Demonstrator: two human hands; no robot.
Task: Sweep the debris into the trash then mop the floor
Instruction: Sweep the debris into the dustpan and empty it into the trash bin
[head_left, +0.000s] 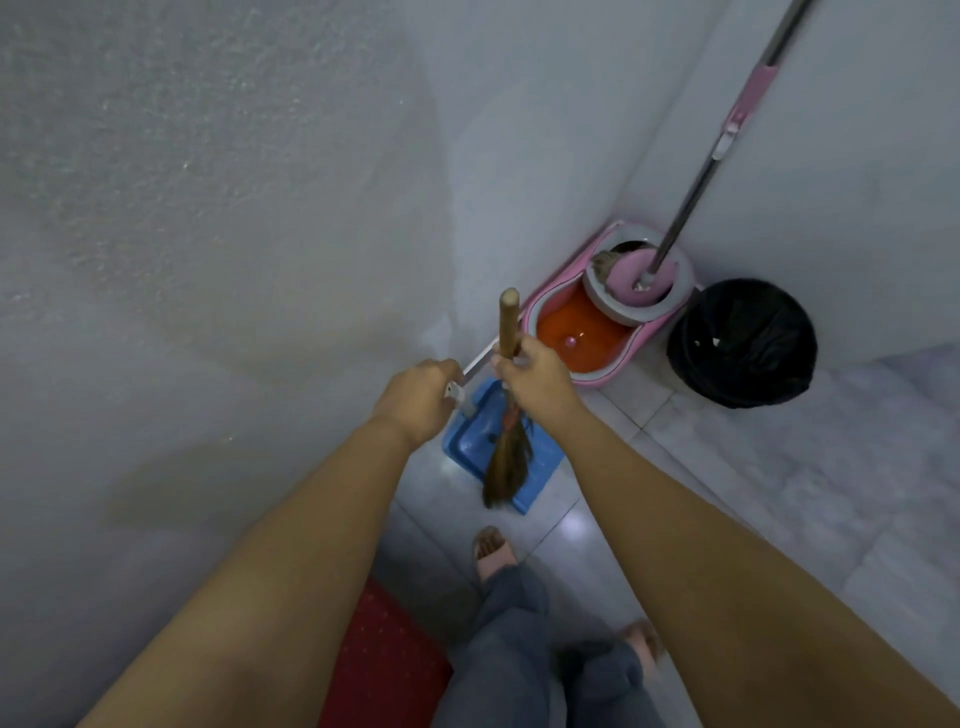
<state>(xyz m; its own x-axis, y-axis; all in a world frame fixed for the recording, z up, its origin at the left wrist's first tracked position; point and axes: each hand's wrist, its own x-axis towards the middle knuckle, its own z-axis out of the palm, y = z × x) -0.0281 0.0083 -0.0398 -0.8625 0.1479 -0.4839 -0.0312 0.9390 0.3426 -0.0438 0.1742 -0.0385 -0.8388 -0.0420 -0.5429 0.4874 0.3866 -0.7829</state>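
Observation:
My right hand (535, 376) grips the wooden handle of a broom (508, 322), whose brown bristles hang over a blue dustpan (470, 441) on the tiled floor. My left hand (418, 397) holds the dustpan's white handle (480, 361) near the wall. A pink mop bucket (597, 332) with orange water stands in the corner, and the mop (644, 270) sits in its spinner with the pole leaning up the wall. A trash bin lined with a black bag (743, 343) stands to the right of the bucket.
A white wall (208, 234) runs close along my left, and another wall closes the corner behind the bucket. A red mat (379, 665) lies by my feet. Pale floor tiles (779, 493) stretch to the right.

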